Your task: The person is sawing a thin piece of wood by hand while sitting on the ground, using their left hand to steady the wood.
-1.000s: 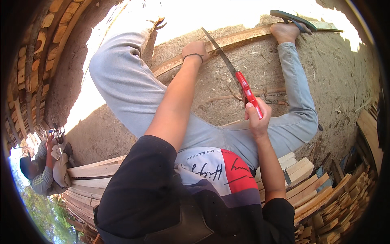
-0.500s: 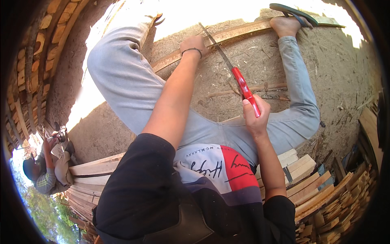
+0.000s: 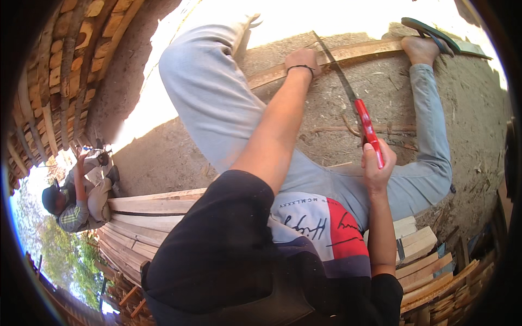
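Observation:
My right hand [image 3: 379,165] is wrapped round the red handle of a handsaw [image 3: 365,122]. The saw's thin dark blade lies across a long wooden plank [image 3: 359,53], its tip reaching past the far edge. My left hand [image 3: 302,58] is closed on the plank just left of the blade, a dark band at its wrist; its fingertips are hidden. Farther right, my foot in a flip-flop [image 3: 429,33] rests on the plank.
Stacked boards [image 3: 149,206] lie behind me, and more cut timber [image 3: 440,290] at lower right. A wall of piled wood [image 3: 70,54] rises at left. Another person [image 3: 81,198] sits at far left. Thin sticks [image 3: 375,129] lie on the dirt floor between my legs.
The whole view has shifted, so my hands, saw and plank appear farther right. Both hands keep their grips, and the blade still crosses the plank beside my left hand.

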